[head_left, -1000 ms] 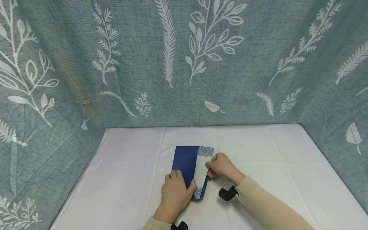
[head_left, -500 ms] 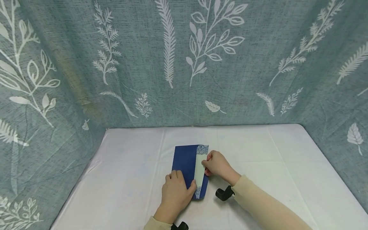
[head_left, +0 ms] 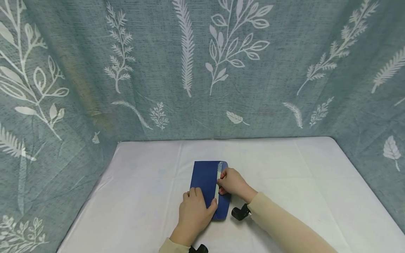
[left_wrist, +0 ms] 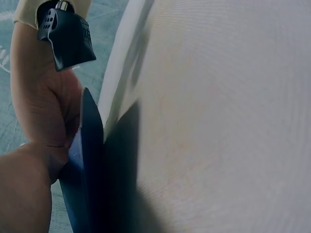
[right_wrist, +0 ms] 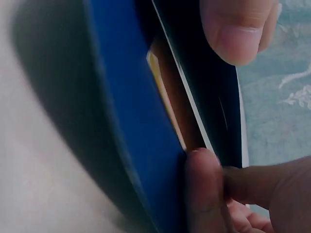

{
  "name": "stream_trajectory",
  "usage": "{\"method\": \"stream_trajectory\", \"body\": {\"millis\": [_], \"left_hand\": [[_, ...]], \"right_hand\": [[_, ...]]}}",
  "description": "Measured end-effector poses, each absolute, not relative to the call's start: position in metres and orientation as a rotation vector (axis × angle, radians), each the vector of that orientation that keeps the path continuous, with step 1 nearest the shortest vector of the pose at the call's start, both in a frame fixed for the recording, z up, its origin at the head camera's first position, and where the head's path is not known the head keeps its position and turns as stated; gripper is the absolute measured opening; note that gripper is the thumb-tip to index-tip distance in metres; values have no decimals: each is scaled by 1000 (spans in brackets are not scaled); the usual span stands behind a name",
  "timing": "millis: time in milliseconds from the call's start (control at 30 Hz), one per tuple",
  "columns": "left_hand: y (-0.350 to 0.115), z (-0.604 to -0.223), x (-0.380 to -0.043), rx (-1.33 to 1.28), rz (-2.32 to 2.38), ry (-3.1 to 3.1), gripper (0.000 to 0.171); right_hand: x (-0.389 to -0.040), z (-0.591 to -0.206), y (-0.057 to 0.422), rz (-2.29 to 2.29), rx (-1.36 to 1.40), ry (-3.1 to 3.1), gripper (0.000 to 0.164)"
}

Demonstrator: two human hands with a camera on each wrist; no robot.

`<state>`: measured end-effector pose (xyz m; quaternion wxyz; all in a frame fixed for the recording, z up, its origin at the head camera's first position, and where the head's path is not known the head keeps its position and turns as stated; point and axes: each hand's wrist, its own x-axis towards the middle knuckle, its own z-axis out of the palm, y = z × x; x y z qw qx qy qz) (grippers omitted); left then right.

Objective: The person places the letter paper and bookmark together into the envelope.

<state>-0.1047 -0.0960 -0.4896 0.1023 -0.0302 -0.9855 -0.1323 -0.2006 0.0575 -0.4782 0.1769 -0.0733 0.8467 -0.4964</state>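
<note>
A dark blue envelope (head_left: 204,174) lies on the white table, its flap (head_left: 225,207) folded out to the right. From its mouth shows a narrow strip of a pale green card (head_left: 219,168) with a blue lace pattern at its end. My left hand (head_left: 194,212) holds the envelope's near left part, fingers over the left side and thumb near the mouth. My right hand (head_left: 232,182) pinches the card's right edge between thumb and fingers. In the right wrist view, the blue envelope (right_wrist: 141,131) gapes beside the right fingertips, with the left thumb (right_wrist: 238,41) above it.
A white cloth (head_left: 284,182) covers the table, with a crease running across it. A teal curtain (head_left: 196,116) with white leaf prints hangs behind and at both sides. Black wrist cameras (head_left: 241,212) sit on both wrists, the right one close to the tabletop.
My right hand has moved left, sliding the card into the envelope, so its visible strip is much narrower. More of the flap shows. The left hand has stayed almost still.
</note>
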Motion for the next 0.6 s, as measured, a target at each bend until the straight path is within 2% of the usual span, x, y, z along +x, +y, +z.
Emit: {"method": "stream_trajectory", "body": {"millis": [167, 433, 600], "left_hand": [[-93, -489, -106, -105, -378, -2907, 63], [-94, -488, -107, -127, -353, -2882, 64], [-98, -491, -108, -152, -301, -2846, 67]], "right_hand": [[-201, -480, 60, -1364, -281, 2416, 8], [-196, -482, 65, -1299, -376, 2496, 28], [-192, -483, 69, -1253, -420, 2616, 28]]}}
